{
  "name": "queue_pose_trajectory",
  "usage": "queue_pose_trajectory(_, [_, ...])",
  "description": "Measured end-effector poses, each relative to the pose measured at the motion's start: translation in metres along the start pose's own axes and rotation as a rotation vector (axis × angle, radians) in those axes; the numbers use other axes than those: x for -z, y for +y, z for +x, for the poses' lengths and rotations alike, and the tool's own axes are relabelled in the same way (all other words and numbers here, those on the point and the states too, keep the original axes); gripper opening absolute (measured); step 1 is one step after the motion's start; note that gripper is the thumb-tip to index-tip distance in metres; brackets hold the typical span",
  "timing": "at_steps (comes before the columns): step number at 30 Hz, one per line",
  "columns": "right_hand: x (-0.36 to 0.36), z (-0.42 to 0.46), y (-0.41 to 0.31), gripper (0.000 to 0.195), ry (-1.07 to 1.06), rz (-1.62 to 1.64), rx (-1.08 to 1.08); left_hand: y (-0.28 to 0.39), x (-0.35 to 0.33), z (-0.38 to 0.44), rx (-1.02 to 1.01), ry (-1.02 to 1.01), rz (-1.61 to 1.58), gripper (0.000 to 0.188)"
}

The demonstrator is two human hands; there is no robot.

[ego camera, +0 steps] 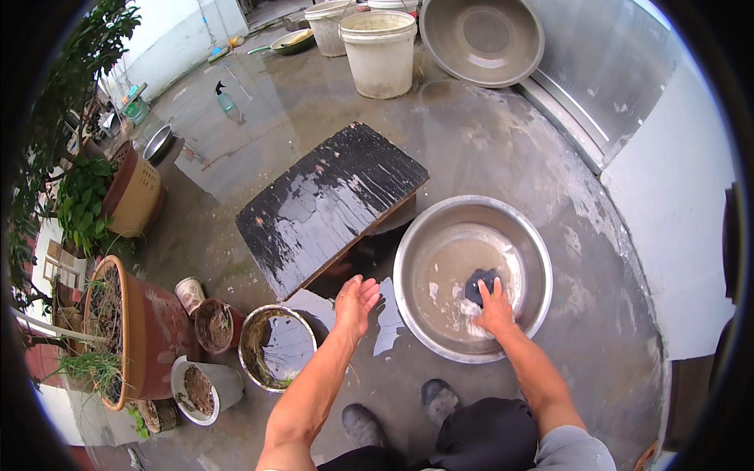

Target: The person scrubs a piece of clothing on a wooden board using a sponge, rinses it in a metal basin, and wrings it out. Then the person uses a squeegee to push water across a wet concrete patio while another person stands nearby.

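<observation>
A wide metal basin [415, 253] of murky water stands on the ground before me. Inside it, my right hand [496, 309] grips a dark, crumpled cloth [478, 284]. Pale, bright patches show on the water around that hand. My left hand [356, 306] is in the air left of the basin, holding nothing, its fingers extended. Beyond the left hand a black-topped low wooden table or board [333, 203] has a wet, streaked surface. What lies under it is in shadow.
A metal bowl of dark water [250, 359] stands left of my left arm, beside several plant pots, including a large terracotta one [156, 335]. White buckets [380, 62] and a leaning metal basin [433, 35] are at the back. A spray bottle [225, 101] stands on the wet concrete.
</observation>
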State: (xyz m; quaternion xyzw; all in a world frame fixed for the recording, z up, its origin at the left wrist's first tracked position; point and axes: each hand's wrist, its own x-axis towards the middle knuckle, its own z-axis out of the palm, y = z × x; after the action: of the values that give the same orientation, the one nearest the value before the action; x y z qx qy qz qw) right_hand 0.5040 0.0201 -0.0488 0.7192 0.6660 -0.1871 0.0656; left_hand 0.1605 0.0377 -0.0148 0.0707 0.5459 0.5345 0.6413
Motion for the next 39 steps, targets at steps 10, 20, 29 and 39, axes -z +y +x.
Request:
queue_pose_trajectory(10, [0.018,-0.001,-0.06,0.057,-0.041,1.536,0.045,-0.044,-0.06,-0.065,0.105,-0.367,0.356,0.077])
queue_pose_trajectory(20, [0.106,-0.019,-0.133,0.066,0.28,1.621,0.479,-0.024,-0.131,-0.069,0.177,-0.535,-0.38,0.075])
queue_pose_trajectory(29, [0.165,-0.013,-0.136,0.075,0.245,0.717,0.497,0.017,-0.135,-0.049,0.047,-0.425,-0.449,0.034])
queue_pose_trajectory(39, [0.118,-0.01,-0.151,0.036,0.528,1.305,0.261,-0.011,-0.154,-0.046,-0.263,-0.153,0.067,0.031])
